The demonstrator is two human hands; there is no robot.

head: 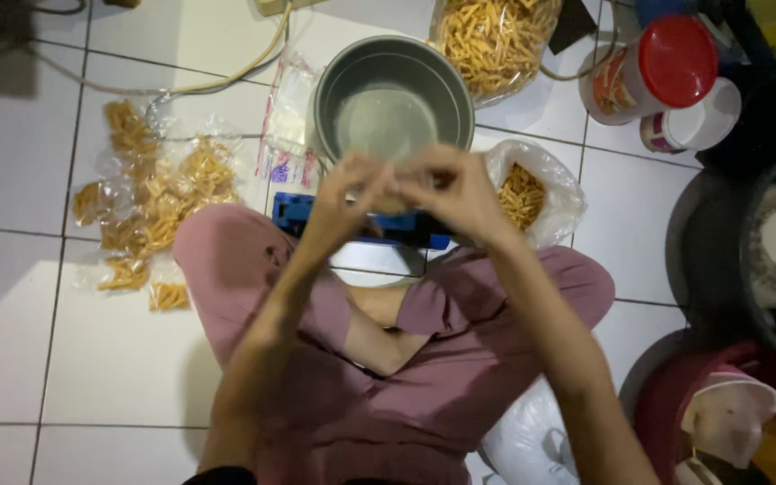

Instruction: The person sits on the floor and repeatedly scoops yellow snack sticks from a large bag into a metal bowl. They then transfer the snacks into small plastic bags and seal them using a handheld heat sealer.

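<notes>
My left hand [345, 196] and my right hand [454, 190] meet in front of me above a grey metal bowl [392, 65]. The fingertips of both pinch a small clear plastic bag [391, 187] between them; what is inside it is too blurred to tell. Under the hands a blue device [294, 211] rests on the white tiled floor between my knees. I sit cross-legged in mauve trousers [460, 359].
Several small sealed bags of yellow snack sticks [150, 193] lie at left. A large open bag of the sticks [496, 36] stands behind the bowl, a smaller one [532, 193] at right. A red-lidded jar [657, 67], dark tubs [765, 242] and a pink basin [684, 404] crowd the right side.
</notes>
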